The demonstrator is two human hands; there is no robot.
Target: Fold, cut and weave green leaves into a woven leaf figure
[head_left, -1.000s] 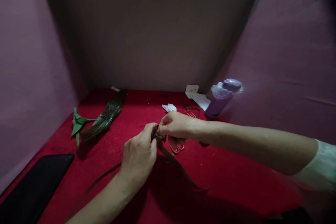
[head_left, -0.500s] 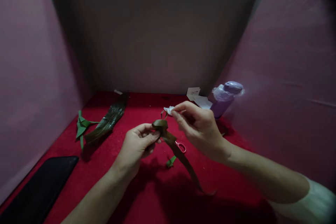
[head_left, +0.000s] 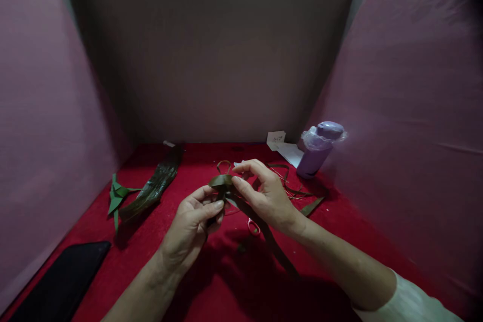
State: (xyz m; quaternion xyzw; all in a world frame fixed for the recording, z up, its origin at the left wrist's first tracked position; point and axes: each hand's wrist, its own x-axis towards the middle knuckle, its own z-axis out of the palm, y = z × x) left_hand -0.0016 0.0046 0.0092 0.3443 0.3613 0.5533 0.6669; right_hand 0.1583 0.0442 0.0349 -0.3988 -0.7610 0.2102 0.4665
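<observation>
A long dark green leaf strip (head_left: 267, 234) is folded into a loop at its upper end, and its tail hangs down to the right. My left hand (head_left: 196, 214) pinches the folded part between thumb and fingers. At the loop's right side, my right hand (head_left: 264, 191) has its thumb and forefinger closed on the leaf. A thin curled strip (head_left: 224, 163) rises above the fold. Below the hands, a pink-red scissor handle (head_left: 254, 227) shows on the red cloth; the leaf and my hands hide the rest of it.
On the red cloth (head_left: 199, 156) at left lie a folded green leaf figure (head_left: 117, 193) and a wide dark leaf (head_left: 160, 181). A black flat object (head_left: 64, 282) lies front left. Back right are white papers (head_left: 290, 153), a purple bottle (head_left: 315, 158) in plastic wrap and loose strips (head_left: 312, 206).
My right hand has come down and left from the white scrap to the leaf loop. The view has shifted, and loose strips now show beyond my right hand.
</observation>
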